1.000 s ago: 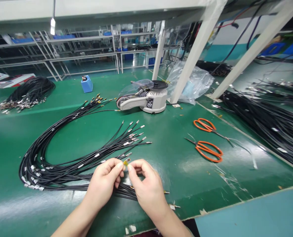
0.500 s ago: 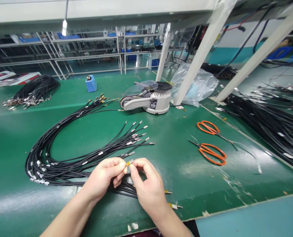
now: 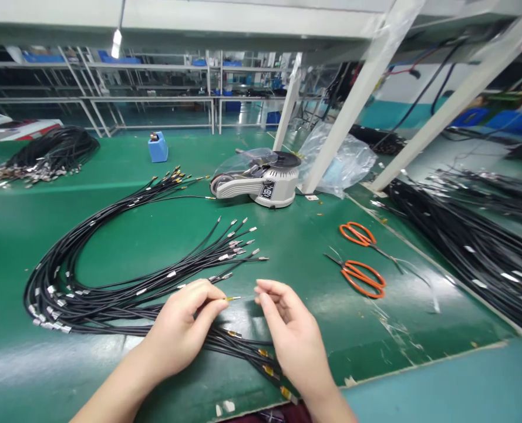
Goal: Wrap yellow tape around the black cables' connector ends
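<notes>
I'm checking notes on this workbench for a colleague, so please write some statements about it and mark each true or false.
1. The left hand pinches a small yellow-and-silver tip. True.
2. The right hand also touches that tip. False: it is held apart from it.
3. Two pairs of orange-handled scissors lie on the green table. True.
4. The bundle of black cables left of the scissors runs straight. False: it bends in a wide curve.
5. A grey machine with a round base stands beyond the hands. True.
6. The blue block stands right of the machine. False: it stands to the left.
</notes>
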The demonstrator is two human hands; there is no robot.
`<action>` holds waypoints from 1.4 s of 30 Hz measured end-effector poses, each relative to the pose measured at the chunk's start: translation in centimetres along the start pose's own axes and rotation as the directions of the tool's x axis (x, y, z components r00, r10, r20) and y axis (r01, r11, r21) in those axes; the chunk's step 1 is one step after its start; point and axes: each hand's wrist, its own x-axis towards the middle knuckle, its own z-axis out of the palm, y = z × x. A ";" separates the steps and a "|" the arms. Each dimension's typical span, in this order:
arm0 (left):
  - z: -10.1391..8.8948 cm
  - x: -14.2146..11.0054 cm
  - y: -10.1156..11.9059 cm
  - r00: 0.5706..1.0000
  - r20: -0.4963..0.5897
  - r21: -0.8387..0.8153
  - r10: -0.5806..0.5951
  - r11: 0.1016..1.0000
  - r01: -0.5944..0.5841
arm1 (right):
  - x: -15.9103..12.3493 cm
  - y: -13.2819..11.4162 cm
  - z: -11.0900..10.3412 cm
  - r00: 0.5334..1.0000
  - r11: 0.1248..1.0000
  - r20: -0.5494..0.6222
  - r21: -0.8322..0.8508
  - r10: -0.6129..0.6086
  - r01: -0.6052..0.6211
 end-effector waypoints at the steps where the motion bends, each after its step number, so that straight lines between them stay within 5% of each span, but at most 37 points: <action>1: 0.2 -0.1 -0.2 0.996 0.008 0.056 0.091 0.994 -0.092 | 0.0 0.0 -0.6 0.999 1.000 0.053 0.014 0.000 -0.001; 9: 0.3 -0.3 -0.8 0.915 0.096 0.241 0.391 0.883 -0.402 | 1.0 -0.2 -1.5 0.894 0.945 0.338 -0.034 -0.295 0.325; 22: 0.4 -0.4 -1.0 0.871 0.107 0.367 0.479 0.795 -0.483 | 1.1 0.0 -1.3 0.819 0.860 0.340 -0.050 -0.463 0.507; 32: 0.3 -0.2 -0.4 0.903 0.126 0.380 0.411 0.821 -0.426 | 1.9 -0.4 -1.3 0.732 0.748 0.355 -0.120 -0.582 0.653; 37: -0.3 -0.2 0.0 0.961 0.189 0.205 0.203 0.949 -0.241 | 2.5 -0.6 -1.8 0.584 0.566 0.413 -0.181 -0.699 0.805; 42: -0.9 0.0 0.4 0.964 0.266 0.083 0.032 0.995 -0.056 | 3.0 -1.2 -2.0 0.461 0.440 0.440 -0.155 -0.771 0.884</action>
